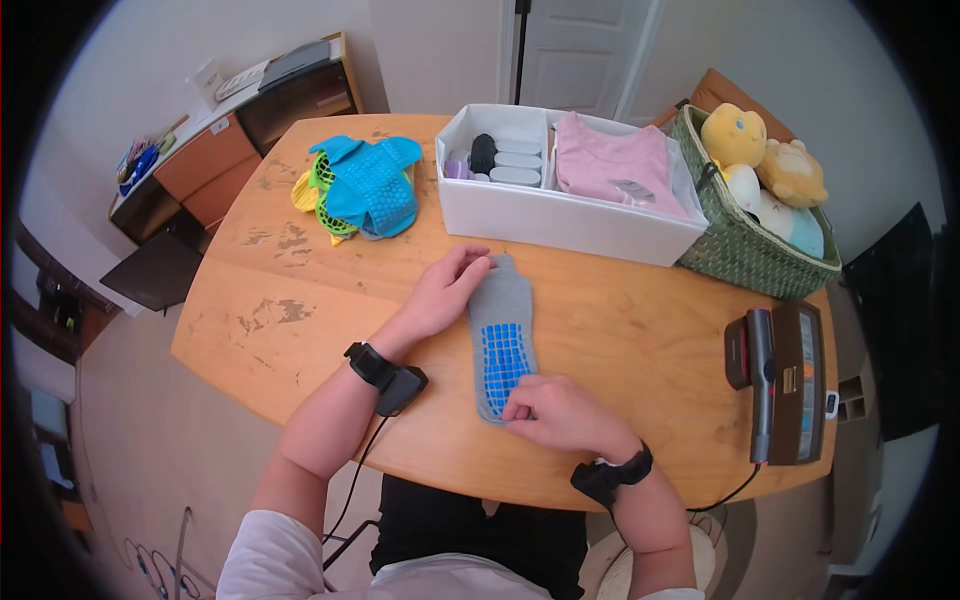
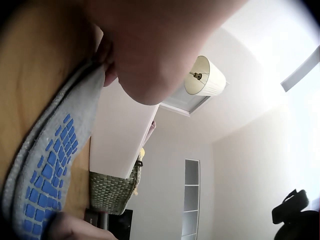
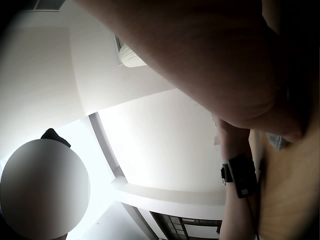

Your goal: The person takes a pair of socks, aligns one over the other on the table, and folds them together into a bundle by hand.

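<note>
A grey sock (image 1: 502, 300) with blue grip patches on its sole lies lengthwise on the wooden table, its narrower end away from the body. My left hand (image 1: 445, 290) pinches the far end from the left side, thumb and fingertips at the edge. At the near end, my right hand (image 1: 560, 412) has its fingers curled and pinches the sock's right edge. Seen from the left wrist, the sock (image 2: 75, 115) shows layered grey fabric along its side, and the left hand (image 2: 145, 55) covers part of its far end. The right wrist view shows only a scrap of grey fabric (image 3: 277, 141) by the fingertips.
Behind the sock stands a white divided box (image 1: 570, 228) holding rolled items and a folded pink garment (image 1: 615, 165). A green woven basket (image 1: 745, 245) of plush toys adjoins it. Blue and yellow-green textured items (image 1: 370, 185) lie back left. A brown case (image 1: 800, 380) and corded device (image 1: 762, 390) lie right.
</note>
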The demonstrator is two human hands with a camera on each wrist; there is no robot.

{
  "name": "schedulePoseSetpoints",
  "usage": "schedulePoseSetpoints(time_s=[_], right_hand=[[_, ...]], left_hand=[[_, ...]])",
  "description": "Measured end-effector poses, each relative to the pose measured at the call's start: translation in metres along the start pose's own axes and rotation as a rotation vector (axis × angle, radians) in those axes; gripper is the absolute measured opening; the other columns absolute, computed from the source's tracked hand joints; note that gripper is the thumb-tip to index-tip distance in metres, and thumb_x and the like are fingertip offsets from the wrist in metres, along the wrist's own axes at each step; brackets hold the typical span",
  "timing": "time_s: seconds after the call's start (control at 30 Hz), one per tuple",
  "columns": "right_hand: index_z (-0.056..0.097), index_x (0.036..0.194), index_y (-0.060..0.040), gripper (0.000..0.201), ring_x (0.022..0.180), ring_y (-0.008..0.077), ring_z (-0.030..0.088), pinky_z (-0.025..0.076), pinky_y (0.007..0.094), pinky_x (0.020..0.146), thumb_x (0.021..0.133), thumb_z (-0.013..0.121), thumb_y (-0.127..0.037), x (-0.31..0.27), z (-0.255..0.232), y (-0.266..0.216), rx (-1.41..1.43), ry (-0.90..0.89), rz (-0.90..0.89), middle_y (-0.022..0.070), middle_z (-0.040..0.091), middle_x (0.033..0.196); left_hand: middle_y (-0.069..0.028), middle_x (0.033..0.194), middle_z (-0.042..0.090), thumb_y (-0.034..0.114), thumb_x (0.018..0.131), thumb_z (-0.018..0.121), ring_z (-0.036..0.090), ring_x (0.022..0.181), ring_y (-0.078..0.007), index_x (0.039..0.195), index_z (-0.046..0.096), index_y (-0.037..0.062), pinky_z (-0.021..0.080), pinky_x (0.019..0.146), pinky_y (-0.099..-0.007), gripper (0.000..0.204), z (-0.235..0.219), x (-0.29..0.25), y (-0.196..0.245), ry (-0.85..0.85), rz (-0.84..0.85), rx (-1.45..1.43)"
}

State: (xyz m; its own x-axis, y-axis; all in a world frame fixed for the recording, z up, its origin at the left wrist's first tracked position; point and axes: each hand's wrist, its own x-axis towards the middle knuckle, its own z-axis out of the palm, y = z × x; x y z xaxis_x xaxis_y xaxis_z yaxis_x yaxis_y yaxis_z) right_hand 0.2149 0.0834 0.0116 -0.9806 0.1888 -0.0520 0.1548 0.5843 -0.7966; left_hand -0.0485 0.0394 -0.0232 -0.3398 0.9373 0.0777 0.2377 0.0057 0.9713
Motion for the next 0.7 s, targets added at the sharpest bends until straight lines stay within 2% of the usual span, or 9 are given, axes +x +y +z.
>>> schedulePoseSetpoints(time_s=[0.17, 0.23, 0.27, 0.33, 0.37, 0.43, 0.47, 0.53, 0.7], right_hand=[[0.076, 0.089, 0.0001, 0.009, 0.078, 0.0248, 0.074, 0.059, 0.0360, 0.073, 0.084, 0.077, -0.007, 0.001, 0.002, 0.002, -0.007, -0.011, -0.009, 0.0119, 0.072, 0.087], [0.076, 0.089, 0.0001, 0.009, 0.077, 0.0251, 0.074, 0.059, 0.0361, 0.073, 0.084, 0.077, -0.007, 0.000, 0.002, 0.002, -0.007, -0.017, -0.007, 0.0119, 0.072, 0.086], [0.076, 0.089, 0.0001, 0.009, 0.077, 0.0251, 0.074, 0.059, 0.0360, 0.073, 0.084, 0.077, -0.007, 0.000, 0.001, 0.002, -0.008, -0.014, -0.006, 0.0119, 0.072, 0.086], [0.075, 0.089, 0.0001, 0.009, 0.077, 0.0251, 0.074, 0.059, 0.0359, 0.073, 0.084, 0.077, -0.007, 0.000, 0.001, 0.002, -0.010, -0.012, -0.005, 0.0118, 0.072, 0.087], [0.075, 0.089, 0.0000, 0.009, 0.077, 0.0250, 0.074, 0.059, 0.0358, 0.073, 0.084, 0.077, -0.007, 0.000, 0.002, 0.003, -0.013, -0.012, -0.009, 0.0118, 0.072, 0.087], [0.075, 0.089, 0.0000, 0.009, 0.077, 0.0249, 0.074, 0.059, 0.0356, 0.073, 0.084, 0.077, -0.007, 0.000, 0.001, 0.002, -0.019, -0.011, -0.014, 0.0117, 0.072, 0.087], [0.076, 0.090, -0.0004, 0.009, 0.079, 0.0256, 0.074, 0.058, 0.0368, 0.074, 0.084, 0.075, -0.008, 0.000, 0.000, 0.000, -0.014, -0.022, 0.001, 0.0119, 0.072, 0.088], [0.076, 0.090, -0.0007, 0.010, 0.081, 0.0264, 0.074, 0.057, 0.0379, 0.076, 0.084, 0.073, -0.008, 0.001, -0.002, -0.003, -0.017, -0.035, 0.011, 0.0122, 0.073, 0.089], [0.075, 0.091, -0.0007, 0.008, 0.078, 0.0243, 0.073, 0.058, 0.0354, 0.073, 0.086, 0.077, -0.007, 0.000, -0.002, -0.003, -0.041, -0.026, 0.004, 0.0112, 0.071, 0.087]], left_hand=[[-0.0161, 0.142, 0.063, 0.031, 0.112, 0.049, 0.059, 0.130, -0.0267, 0.147, 0.051, 0.0008, 0.045, 0.111, -0.0389, 0.046, -0.005, 0.000, 0.013, -0.050, 0.084, 0.187], [-0.0192, 0.146, 0.060, 0.033, 0.111, 0.048, 0.057, 0.135, -0.0318, 0.152, 0.047, 0.0032, 0.035, 0.122, -0.0446, 0.050, -0.006, -0.001, 0.022, -0.146, 0.068, 0.545], [-0.0192, 0.146, 0.060, 0.033, 0.111, 0.048, 0.057, 0.135, -0.0318, 0.152, 0.047, 0.0032, 0.035, 0.122, -0.0446, 0.050, -0.005, 0.000, 0.017, -0.148, 0.067, 0.544], [-0.0205, 0.146, 0.059, 0.034, 0.109, 0.050, 0.056, 0.135, -0.0352, 0.153, 0.046, 0.0054, 0.022, 0.129, -0.0507, 0.052, -0.004, 0.003, 0.002, -0.078, 0.204, 0.610], [-0.0205, 0.146, 0.059, 0.034, 0.109, 0.050, 0.056, 0.135, -0.0352, 0.153, 0.046, 0.0054, 0.022, 0.129, -0.0507, 0.052, -0.004, 0.003, -0.001, -0.077, 0.203, 0.609], [-0.0197, 0.146, 0.059, 0.035, 0.108, 0.052, 0.056, 0.136, -0.0335, 0.154, 0.045, 0.0065, 0.013, 0.131, -0.0537, 0.054, -0.006, 0.004, -0.004, -0.066, 0.216, 0.656], [-0.0197, 0.146, 0.059, 0.035, 0.108, 0.052, 0.056, 0.136, -0.0335, 0.154, 0.045, 0.0065, 0.013, 0.131, -0.0537, 0.054, -0.006, 0.003, -0.003, -0.062, 0.218, 0.656], [-0.0182, 0.148, 0.058, 0.039, 0.107, 0.053, 0.053, 0.140, -0.0334, 0.151, 0.046, 0.0068, 0.019, 0.128, -0.0567, 0.055, -0.007, 0.003, 0.000, -0.065, 0.197, 0.710], [-0.0178, 0.149, 0.057, 0.035, 0.106, 0.056, 0.058, 0.132, -0.0350, 0.149, 0.049, 0.0088, 0.018, 0.129, -0.0548, 0.051, -0.004, 0.002, -0.005, -0.010, 0.257, 0.688]])
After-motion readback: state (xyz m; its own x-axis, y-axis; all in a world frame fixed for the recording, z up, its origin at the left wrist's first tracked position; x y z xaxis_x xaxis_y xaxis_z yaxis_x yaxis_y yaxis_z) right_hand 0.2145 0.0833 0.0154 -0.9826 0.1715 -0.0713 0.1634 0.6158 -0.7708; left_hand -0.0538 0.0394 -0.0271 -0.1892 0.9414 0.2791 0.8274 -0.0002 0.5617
